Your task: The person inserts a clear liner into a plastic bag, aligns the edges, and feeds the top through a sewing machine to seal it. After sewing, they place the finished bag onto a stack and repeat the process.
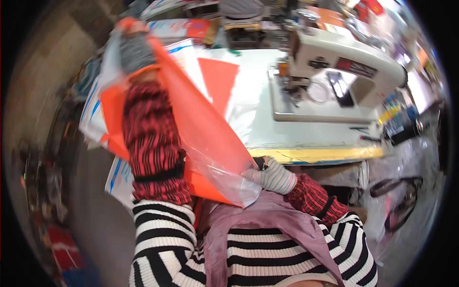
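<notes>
A long orange plastic sheet (203, 122), with a clear, shiny strip at its near end, stretches diagonally between my two hands. My left hand (136, 48), in a grey knit glove, reaches far out at the upper left and is closed on the sheet's far end; motion blurs its fingers. Close to my lap, my right hand (272, 177), in a pale striped glove, pinches the near corner. Something small and dark (261, 163) shows by its fingers, too blurred to name. More white and orange printed sheets (93, 112) lie under my left arm.
A white sewing machine (346, 55) stands on the right of the white table (253, 105), with a phone (340, 89) on its bed. The table's yellowed front edge (320, 154) runs beside my right hand. A dark spool-like object (404, 126) sits at the right end.
</notes>
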Motion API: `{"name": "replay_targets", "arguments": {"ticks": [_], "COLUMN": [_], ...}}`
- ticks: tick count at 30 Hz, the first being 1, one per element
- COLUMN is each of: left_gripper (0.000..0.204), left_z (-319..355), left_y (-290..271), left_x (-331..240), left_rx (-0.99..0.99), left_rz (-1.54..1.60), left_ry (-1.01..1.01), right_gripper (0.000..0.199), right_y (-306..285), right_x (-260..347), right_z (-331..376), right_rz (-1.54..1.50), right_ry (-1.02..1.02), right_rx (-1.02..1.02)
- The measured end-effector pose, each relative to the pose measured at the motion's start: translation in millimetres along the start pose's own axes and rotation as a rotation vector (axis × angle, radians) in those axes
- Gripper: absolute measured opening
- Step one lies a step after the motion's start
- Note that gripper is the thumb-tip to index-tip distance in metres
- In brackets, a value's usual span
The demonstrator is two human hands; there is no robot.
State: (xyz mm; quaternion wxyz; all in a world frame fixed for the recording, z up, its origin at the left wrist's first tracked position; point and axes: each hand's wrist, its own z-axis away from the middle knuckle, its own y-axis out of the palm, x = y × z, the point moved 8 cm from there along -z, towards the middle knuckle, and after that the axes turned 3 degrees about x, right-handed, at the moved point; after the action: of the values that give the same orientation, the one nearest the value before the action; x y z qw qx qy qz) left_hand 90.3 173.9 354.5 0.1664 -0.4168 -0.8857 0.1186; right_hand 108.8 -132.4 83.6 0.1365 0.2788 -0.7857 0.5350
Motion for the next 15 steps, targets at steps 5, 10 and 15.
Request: {"name": "replay_targets", "arguments": {"ticks": [5, 10, 15], "left_gripper": [0.018, 0.02, 0.026], "left_z": [27.8, 102.5, 233.3], "left_y": [95.6, 166.0, 240.6], "left_x": [-155.1, -262.0, -345.5], "left_rx": [0.233, 0.616, 0.984], "left_rz": [0.451, 0.841, 1.51], "left_ry": [-0.055, -0.17, -0.807], "right_gripper": [0.037, 0.027, 0.027], "right_y": [46.0, -39.0, -26.5], "right_x": [-32.0, -15.9, -15.3], "right_z": [109.0, 180.6, 221.4], "right_rz": [0.558, -0.362, -0.229], "right_ry": [0.304, 0.95, 1.15], "right_rx": [0.281, -0.608, -0.473]}}
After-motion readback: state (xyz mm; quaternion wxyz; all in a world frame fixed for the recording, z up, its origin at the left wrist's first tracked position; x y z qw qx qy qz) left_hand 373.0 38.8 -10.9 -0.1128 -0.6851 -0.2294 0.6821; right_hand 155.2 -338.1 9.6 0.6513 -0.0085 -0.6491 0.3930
